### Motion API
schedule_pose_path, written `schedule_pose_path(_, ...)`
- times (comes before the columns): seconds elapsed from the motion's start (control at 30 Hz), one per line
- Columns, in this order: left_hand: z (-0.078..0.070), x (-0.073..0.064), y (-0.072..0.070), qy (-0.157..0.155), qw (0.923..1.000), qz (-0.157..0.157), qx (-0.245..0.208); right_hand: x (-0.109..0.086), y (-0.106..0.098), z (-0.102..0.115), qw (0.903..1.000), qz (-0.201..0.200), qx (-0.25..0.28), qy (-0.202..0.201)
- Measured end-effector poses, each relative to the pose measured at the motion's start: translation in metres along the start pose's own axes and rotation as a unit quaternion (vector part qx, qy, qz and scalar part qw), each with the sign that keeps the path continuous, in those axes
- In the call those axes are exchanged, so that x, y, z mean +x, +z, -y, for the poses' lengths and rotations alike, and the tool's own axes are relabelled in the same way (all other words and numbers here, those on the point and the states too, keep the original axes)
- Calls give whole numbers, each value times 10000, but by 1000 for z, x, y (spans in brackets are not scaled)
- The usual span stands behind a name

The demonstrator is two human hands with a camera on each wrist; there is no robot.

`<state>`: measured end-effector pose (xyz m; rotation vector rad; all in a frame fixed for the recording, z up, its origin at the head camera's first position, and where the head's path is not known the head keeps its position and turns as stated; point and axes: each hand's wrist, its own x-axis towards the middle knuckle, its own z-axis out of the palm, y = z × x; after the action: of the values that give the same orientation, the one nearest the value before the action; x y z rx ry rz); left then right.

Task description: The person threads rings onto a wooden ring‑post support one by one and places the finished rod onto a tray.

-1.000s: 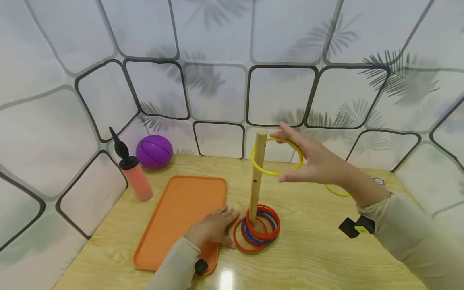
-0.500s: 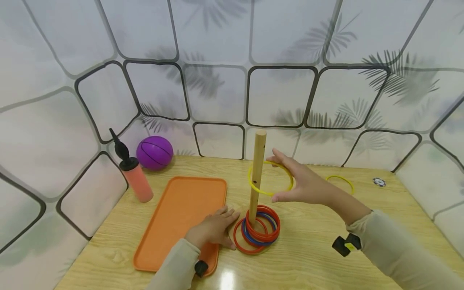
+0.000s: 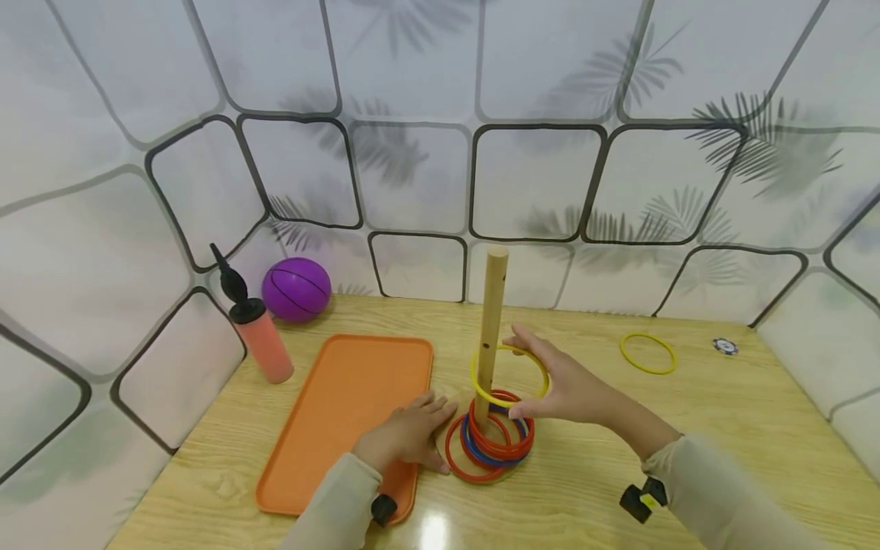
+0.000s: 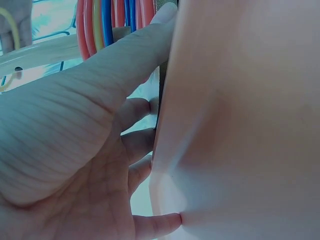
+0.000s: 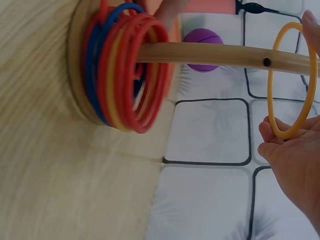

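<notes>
A wooden post (image 3: 493, 305) stands upright on a round base (image 5: 76, 65). Red, blue and yellow rings (image 5: 125, 80) are stacked loosely round its foot. My right hand (image 3: 571, 382) pinches a yellow ring (image 3: 473, 374) between thumb and fingers, and the post passes through that ring, which is above the stack. My left hand (image 3: 406, 435) lies with extended fingers over the right edge of the orange tray (image 3: 357, 374), its thumb close to the base and the lowest red ring. In the left wrist view, its palm and fingers are beside the tray's surface.
Another yellow ring (image 3: 648, 371) lies flat on the table toward the right, with a small round chip (image 3: 725, 346) beyond it. At the back left are a purple ball (image 3: 297, 289) and a pink-and-black hand pump (image 3: 264, 347), near the patterned wall (image 3: 419, 176).
My right hand has come down along the post with the yellow ring, from near the top to just above the stacked rings. The left hand has stayed in place.
</notes>
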<state>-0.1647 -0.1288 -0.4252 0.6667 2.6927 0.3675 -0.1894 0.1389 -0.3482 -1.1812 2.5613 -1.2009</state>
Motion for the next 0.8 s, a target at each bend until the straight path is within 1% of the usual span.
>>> schedule_pose_path(0.17,0,1,1,-11,10000,-8,35,-6,14,-12,9997,49,192,131)
schedule_pose_path(0.3,-1,0,-1,-16,10000,2,22,-10,24,-19,9990,50,305,325)
schedule_pose_path(0.47,-2,-1,-1,-51,10000,-14,28,-16,35,-28,9984,100,389,402)
schedule_pose_path(0.6,-1,-1,0,-67,10000,-23,59,-19,42,-35,9974,146,542,454)
schedule_pose_path(0.8,-1,0,1,-68,10000,6,29,-21,49,-41,9968,121,574,542)
